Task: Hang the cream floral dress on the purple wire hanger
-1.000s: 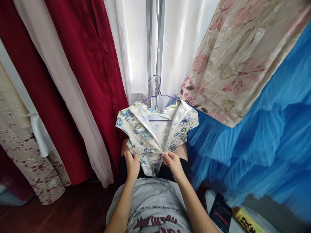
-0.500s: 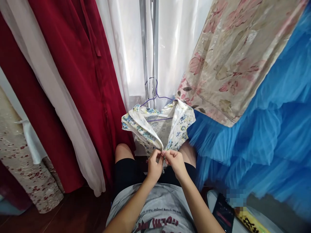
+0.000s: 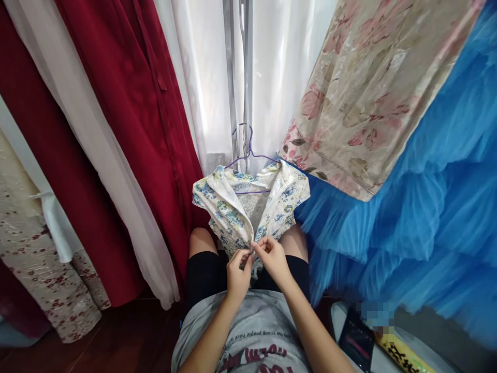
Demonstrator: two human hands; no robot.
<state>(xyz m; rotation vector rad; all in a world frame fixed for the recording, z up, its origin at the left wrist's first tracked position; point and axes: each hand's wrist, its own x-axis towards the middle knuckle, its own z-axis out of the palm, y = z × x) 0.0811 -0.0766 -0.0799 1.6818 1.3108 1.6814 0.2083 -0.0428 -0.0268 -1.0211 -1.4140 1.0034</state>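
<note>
Both the left hand (image 3: 238,272) and the right hand (image 3: 275,260) grasp the front of a floral blouse (image 3: 229,212), pinching its edges between the fingertips just below the open neckline. The blouse hangs on a purple hanger (image 3: 250,152), over the person's thighs and before a white cloth (image 3: 272,77). Red fabric (image 3: 155,140) hangs left of it; blue tulle (image 3: 407,228) spreads to its right.

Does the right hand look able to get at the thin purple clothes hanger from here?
Probably yes: the hanger shows bare above the white, blue-flowered cloth garment, with nothing apparent blocking it. The right hand, pinching the garment's front, would likely need to let go first.
</note>
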